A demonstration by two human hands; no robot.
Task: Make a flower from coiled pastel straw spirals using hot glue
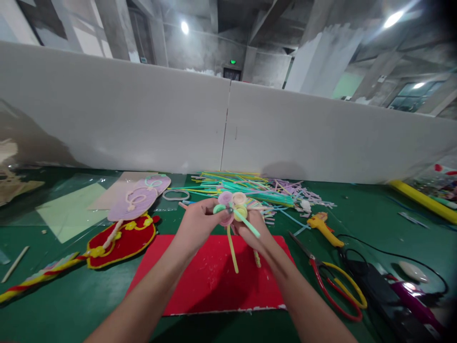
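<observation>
Near the middle of the near edge of the green counter point(371, 200), a red mat point(214, 281) lies flat. Above its far part, the coiled flower point(232, 209) is held up by both hands. Its round coils face up and toward the near side; a yellow strip point(233, 252) hangs from it toward the near edge, slanting a little right, and a mint strip point(250, 225) slants near-right across the right hand point(252, 231). No single long axis shows in the cluster of coils. The left hand point(205, 216) is pinched closed on its left side; the right hand is against its lower right, but its fingertips are hidden, so how far they close cannot be told.

Right of the mat, open-handled scissors point(332, 281) point far-left, their tips just beside its far right corner. A black power strip point(382, 295) lies toward the near right corner. Beyond the scissors is a yellow glue gun point(326, 228). Left of the mat, a red fan-shaped piece point(124, 243) lies close by, a purple piece point(139, 197) beyond it. Loose strips point(250, 186) crowd the far edge, before a white partition point(160, 119).
</observation>
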